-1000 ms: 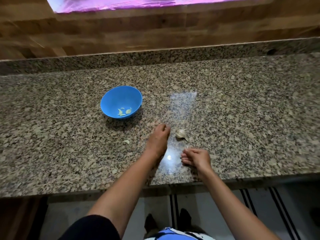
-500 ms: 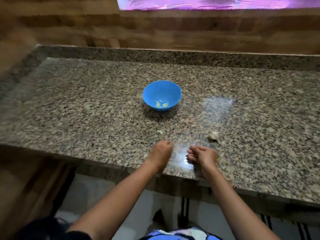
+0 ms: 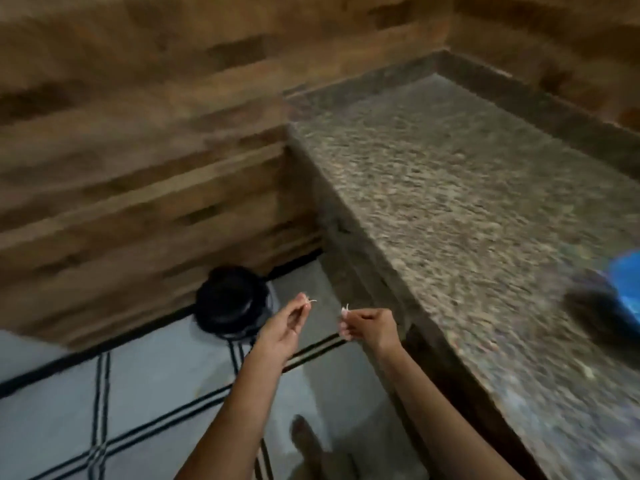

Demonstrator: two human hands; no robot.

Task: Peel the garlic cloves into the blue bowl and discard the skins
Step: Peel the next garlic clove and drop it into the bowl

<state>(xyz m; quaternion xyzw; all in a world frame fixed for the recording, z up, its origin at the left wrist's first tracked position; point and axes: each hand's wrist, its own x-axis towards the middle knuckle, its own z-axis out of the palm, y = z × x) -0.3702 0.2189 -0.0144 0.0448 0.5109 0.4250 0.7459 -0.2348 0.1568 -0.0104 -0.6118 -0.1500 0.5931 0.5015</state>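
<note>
The left hand and right hand, each pinching a pale scrap of garlic skin, hung in open air over the grey tiled floor. Open space ran ahead to the round black bin against the brown wood-plank wall. The speckled granite table walled off the right side, its edge near the right hand. The blue bowl sat well apart.

wood-plank wall beside granite counter, striped tile floor.
</note>
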